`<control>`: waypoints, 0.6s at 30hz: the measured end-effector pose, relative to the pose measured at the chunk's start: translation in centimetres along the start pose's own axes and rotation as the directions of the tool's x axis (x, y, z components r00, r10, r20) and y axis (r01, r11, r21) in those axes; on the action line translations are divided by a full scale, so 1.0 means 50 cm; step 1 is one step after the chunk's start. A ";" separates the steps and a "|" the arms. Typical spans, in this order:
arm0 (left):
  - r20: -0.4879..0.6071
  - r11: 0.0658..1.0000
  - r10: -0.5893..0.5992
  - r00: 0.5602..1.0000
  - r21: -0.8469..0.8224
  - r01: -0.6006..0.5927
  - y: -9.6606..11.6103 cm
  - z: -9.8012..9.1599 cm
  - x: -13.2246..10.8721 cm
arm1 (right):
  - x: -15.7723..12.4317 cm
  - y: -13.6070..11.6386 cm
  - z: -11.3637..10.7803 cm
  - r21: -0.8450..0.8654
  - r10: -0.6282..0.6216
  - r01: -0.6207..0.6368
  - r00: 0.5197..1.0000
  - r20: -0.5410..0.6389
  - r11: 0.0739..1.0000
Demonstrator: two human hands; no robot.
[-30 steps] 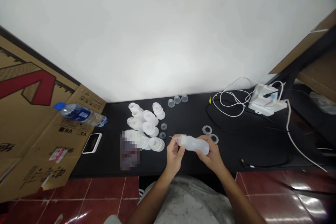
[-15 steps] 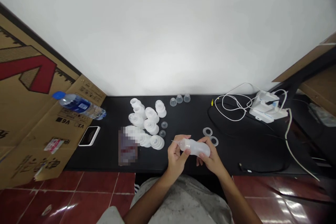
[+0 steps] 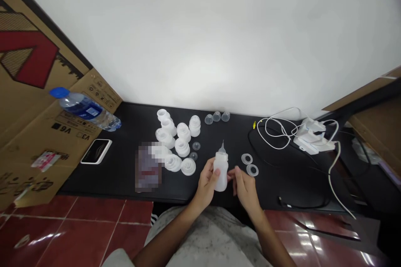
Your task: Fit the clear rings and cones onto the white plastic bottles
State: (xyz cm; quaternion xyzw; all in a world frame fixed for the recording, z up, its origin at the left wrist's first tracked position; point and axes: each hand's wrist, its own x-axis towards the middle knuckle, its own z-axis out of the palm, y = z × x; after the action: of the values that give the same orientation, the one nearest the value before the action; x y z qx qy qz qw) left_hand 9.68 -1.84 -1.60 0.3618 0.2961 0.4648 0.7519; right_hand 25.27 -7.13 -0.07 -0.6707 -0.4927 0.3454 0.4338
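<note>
A translucent white bottle (image 3: 221, 173) with a thin pointed clear tip stands nearly upright in my left hand (image 3: 207, 179), whose fingers wrap round its side. Just right of the bottle is my right hand (image 3: 244, 185), its fingers curled with thumb and index finger close together; whether something small is between them is too small to tell. Two clear rings (image 3: 247, 159) lie on the black table beyond my right hand. Several white bottles (image 3: 182, 147) stand to the left, with two small clear discs (image 3: 196, 146) beside them. Three clear caps (image 3: 216, 116) sit near the wall.
A white phone (image 3: 96, 151) and a water bottle (image 3: 87, 108) are at the left by a cardboard box (image 3: 28, 121). A blurred patch covers something on the black table (image 3: 119, 181). White cables and a white power strip (image 3: 313, 135) lie at the right.
The bottle has turned from lying sideways between both hands to nearly upright, tip away from me. My right hand has let go of it and moved slightly apart. The view has shifted a little.
</note>
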 end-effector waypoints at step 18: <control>-0.085 1.000 0.026 0.996 -0.002 -0.027 -0.008 -0.013 -0.011 | 0.414 -0.060 0.005 -0.717 -0.327 0.276 0.942 0.070 0.640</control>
State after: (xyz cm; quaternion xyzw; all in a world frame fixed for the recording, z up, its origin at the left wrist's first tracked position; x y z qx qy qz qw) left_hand 9.15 -2.28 -2.25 0.3443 0.3223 0.4902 0.7330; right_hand 29.70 13.24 1.86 -0.7055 -0.6779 0.0259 0.2049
